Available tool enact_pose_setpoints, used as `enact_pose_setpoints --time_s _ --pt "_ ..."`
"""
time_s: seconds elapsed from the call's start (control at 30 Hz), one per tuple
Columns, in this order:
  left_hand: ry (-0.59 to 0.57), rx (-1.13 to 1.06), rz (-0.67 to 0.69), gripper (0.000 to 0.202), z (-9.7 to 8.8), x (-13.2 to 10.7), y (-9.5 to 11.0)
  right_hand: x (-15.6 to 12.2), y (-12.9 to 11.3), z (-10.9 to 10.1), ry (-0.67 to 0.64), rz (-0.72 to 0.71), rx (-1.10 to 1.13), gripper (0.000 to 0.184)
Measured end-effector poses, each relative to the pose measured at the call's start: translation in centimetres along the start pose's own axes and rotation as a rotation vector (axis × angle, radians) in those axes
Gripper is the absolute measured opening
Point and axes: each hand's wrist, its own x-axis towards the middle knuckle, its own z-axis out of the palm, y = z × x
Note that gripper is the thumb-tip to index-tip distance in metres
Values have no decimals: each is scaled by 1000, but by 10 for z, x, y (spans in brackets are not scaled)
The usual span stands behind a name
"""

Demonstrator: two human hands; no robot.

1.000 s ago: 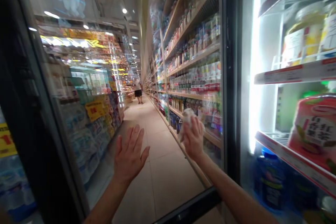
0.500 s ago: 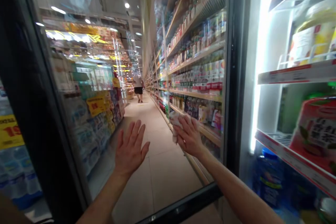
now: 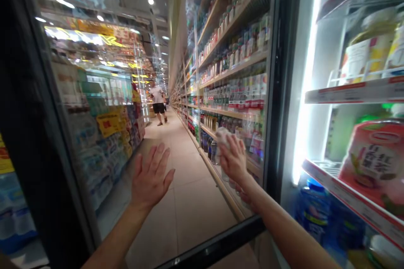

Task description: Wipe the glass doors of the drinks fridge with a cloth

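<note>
My left hand (image 3: 151,180) lies flat with its fingers stretched out against the glass door (image 3: 217,239) of a drinks fridge. Right of it, my right hand (image 3: 234,157) presses a crumpled white cloth (image 3: 222,135) to the same pane, its fingers laid over the cloth. A faint reflection of the right hand and forearm shows in the glass. Whether the cloth is fabric or paper I cannot tell.
The lit fridge shelf (image 3: 353,92) at right holds bottles, among them a red-labelled pack (image 3: 375,164). Through the glass are an aisle floor (image 3: 186,193), shelves of drinks, stacked water packs (image 3: 107,168) and a person (image 3: 158,101) walking.
My right hand has moved the cloth slightly right and up across the glass. My left hand appears slightly farther left in view. The person in the aisle appears nearer.
</note>
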Motion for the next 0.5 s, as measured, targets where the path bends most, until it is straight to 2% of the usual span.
enact_pose_setpoints --time_s 0.1,0.13,0.17,0.2,0.3,0.37,0.43,0.5 --pt "10 4 7 66 0 0 0 5 39 -2 238 461 -99 47" --pt "15 6 8 65 1 0 1 11 43 -1 285 550 -110 48" --pt "20 8 10 65 1 0 1 18 39 1 307 570 -109 49" --pt "24 9 12 65 1 0 1 24 28 4 300 523 -95 49" --pt "26 7 13 63 2 0 0 32 -23 10 152 147 2 47" --pt "26 3 15 62 2 -1 0 28 -41 9 63 -30 52 44" --pt "27 1 17 61 1 -1 0 21 -30 6 55 -13 45 45" --pt "25 -3 19 61 1 -1 0 17 1 4 122 194 -16 48"
